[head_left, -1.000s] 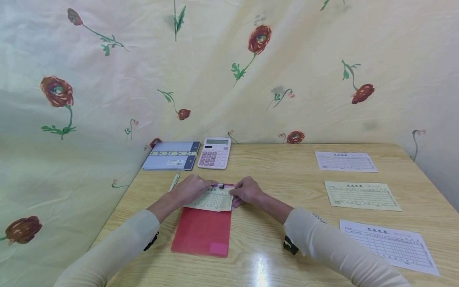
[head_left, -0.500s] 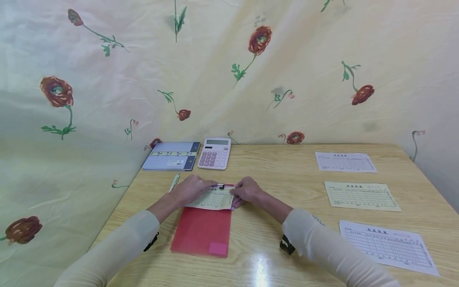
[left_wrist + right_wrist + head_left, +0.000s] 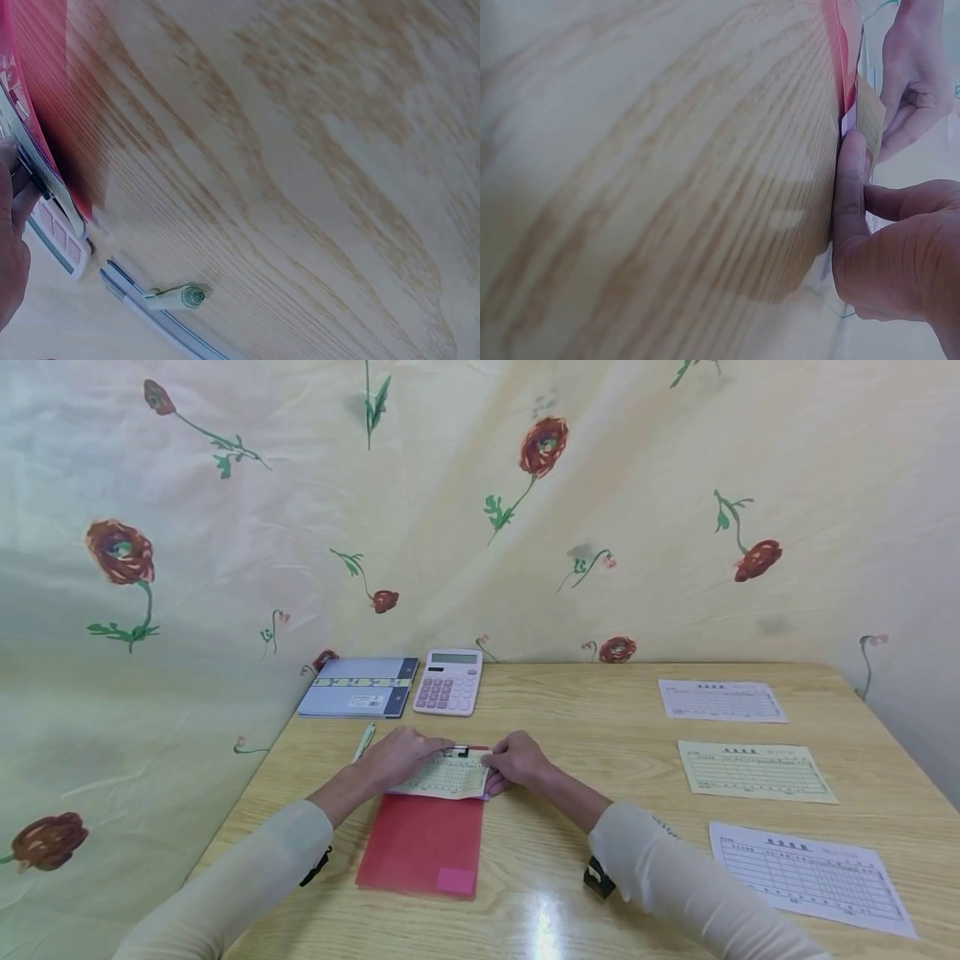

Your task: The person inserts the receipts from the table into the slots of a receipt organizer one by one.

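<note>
In the head view a yellowish form slip (image 3: pixel 450 777) lies across the top of a red folder (image 3: pixel 422 842), with a purplish edge showing under it. A black binder clip (image 3: pixel 462 752) sits at their top edge. My left hand (image 3: pixel 397 753) has its thumb at the clip and covers the slip's left part; in the left wrist view its fingers (image 3: pixel 13 184) are around the dark clip. My right hand (image 3: pixel 517 758) pinches the slip's upper right edge. The right wrist view shows its thumb and fingers closing on the layered papers (image 3: pixel 870 120).
Behind the hands lie a blue notebook (image 3: pixel 358 687) and a pink calculator (image 3: pixel 448 682). A pen (image 3: pixel 365 740) is left of my left hand. Three printed forms, white (image 3: pixel 722 702), yellowish (image 3: pixel 756 772) and white (image 3: pixel 810 877), lie along the right side. Floral cloth (image 3: pixel 480 510) hangs behind the table.
Both hands stay at the top of the folder, almost still. The slip's lower right corner lies slightly higher and flatter; the right forearm has shifted a little left.
</note>
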`<move>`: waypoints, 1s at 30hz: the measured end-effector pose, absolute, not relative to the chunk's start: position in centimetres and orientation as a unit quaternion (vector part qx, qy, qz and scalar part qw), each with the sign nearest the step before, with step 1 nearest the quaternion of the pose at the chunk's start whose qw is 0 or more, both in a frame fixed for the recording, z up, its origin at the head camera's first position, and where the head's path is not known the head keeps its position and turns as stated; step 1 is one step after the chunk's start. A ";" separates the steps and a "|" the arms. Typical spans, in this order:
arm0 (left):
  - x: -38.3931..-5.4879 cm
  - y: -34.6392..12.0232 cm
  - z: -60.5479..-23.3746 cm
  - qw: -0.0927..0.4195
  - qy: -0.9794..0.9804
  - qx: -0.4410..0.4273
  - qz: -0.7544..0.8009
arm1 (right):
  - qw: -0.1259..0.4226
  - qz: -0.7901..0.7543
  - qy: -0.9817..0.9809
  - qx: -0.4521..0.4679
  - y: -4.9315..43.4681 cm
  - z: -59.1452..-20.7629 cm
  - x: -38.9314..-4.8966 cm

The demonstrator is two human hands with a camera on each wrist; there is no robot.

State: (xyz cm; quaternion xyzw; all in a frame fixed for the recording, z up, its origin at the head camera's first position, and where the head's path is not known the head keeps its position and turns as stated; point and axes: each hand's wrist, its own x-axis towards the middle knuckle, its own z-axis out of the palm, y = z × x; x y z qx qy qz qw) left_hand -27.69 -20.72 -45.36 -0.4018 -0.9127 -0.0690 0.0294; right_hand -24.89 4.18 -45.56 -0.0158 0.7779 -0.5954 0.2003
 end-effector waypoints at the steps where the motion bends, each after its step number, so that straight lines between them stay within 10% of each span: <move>1: -27.7 -20.7 -45.4 0.028 -0.913 -0.401 -0.069 | 0.200 -0.595 0.778 -0.015 4.2 -45.6 -24.9; 30: -27.6 -20.8 -45.8 0.037 -0.915 -0.396 -0.069 | 0.169 -0.566 0.807 -0.006 3.5 -45.4 -24.4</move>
